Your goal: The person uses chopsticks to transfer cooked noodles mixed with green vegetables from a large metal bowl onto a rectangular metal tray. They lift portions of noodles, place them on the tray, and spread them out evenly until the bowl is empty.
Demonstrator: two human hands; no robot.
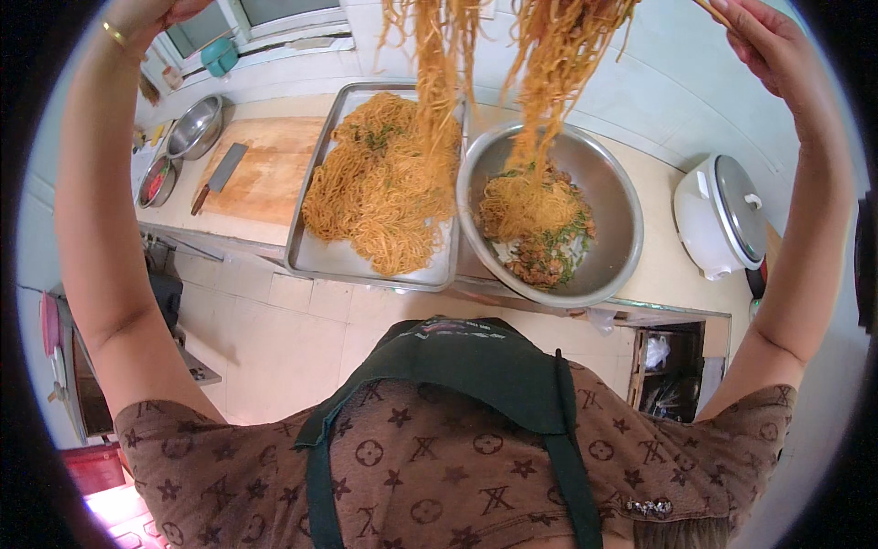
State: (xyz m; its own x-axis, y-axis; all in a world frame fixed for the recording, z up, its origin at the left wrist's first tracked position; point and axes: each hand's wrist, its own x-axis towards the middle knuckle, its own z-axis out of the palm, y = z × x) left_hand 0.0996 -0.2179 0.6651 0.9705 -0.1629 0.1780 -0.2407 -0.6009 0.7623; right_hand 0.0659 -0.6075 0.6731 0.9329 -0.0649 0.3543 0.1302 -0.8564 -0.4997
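Observation:
Both of my hands are raised high at the picture's upper rim. My right hand (761,44) grips a thin wooden stick, probably a chopstick (713,12), running out of the frame. My left hand (161,14) is mostly cut off, so what it holds is hidden. Between them hang two bundles of brown noodles (549,62), their upper ends out of view. The left bundle trails to a noodle heap (374,199) on a metal tray (315,264). Below the right bundle, noodles lie on chopped greens and browned bits (549,261) inside a large steel bowl (617,233).
Left of the tray, a cleaver (225,171) lies on a wooden cutting board (274,161). Beyond it are a steel bowl (195,130) and a smaller bowl (158,184) with red and green food. A white rice cooker (706,213) stands at right. The counter's front edge borders a tiled floor (288,343).

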